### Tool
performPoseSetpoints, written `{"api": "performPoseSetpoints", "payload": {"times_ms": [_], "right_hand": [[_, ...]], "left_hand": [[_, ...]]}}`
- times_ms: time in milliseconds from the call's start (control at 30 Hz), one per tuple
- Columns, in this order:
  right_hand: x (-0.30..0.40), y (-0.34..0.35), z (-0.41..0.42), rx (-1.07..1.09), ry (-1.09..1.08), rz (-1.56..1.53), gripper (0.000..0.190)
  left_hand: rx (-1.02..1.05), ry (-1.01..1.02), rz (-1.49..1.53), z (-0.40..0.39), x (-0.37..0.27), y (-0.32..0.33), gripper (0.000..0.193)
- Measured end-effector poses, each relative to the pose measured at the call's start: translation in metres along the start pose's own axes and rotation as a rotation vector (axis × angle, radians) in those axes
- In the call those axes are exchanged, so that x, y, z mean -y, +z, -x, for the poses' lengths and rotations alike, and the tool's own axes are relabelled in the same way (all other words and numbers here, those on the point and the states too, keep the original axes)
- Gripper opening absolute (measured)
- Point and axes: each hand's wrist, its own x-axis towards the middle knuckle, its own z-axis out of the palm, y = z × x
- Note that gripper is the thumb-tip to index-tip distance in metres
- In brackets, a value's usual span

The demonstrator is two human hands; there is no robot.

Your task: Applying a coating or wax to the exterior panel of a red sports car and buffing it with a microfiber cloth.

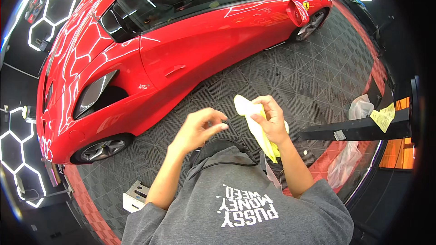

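My right hand (271, 119) grips a bunched yellow cloth (260, 131) in front of my waist; its folds hang down beside my grey T-shirt (238, 194). My left hand (199, 127) is apart from the cloth, a little to its left, with thumb and fingers curved towards each other, a gap between them and nothing held. Beyond both hands stands a glossy red Ferrari sports car (204, 47). Its door, side window, door mirror (298, 13) and air intake (97, 92) show, and neither hand touches it.
A white step stool (136, 196) stands at lower left on the grey tiled floor (259, 78). At right are a black post (357, 125) with a yellow paper (384, 117) on it and clear plastic bags (344, 163). Hexagonal lights (60, 5) line the dark walls.
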Motion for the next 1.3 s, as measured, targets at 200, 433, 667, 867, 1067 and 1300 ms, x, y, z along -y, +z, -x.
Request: {"api": "performPoseSetpoints", "payload": {"times_ms": [200,433,667,867,1067,1300], "right_hand": [[0.0,0.014,0.015,0.089,0.059,-0.042,0.044],[-0.003,0.014,0.027,0.201,0.01,-0.064,0.038],[-0.004,0.016,0.042,0.264,0.098,-0.305,0.014],[-0.005,0.0,0.052,0.127,-0.041,0.224,0.013],[0.019,0.015,0.041,0.23,-0.183,0.39,0.027],[0.008,0.016,0.042,0.233,-0.212,0.611,0.019]], "left_hand": [[-0.022,0.238,-0.105,-0.007,-0.003,0.038,0.03],[0.071,0.337,-0.255,-0.003,-0.01,0.024,0.037],[0.187,0.345,-0.089,0.0,0.0,0.031,0.025],[0.226,0.387,0.033,-0.002,-0.002,0.031,0.024],[0.161,0.34,-0.104,-0.004,-0.008,0.039,0.025],[0.176,0.308,-0.254,-0.004,-0.005,0.036,0.027]]}}
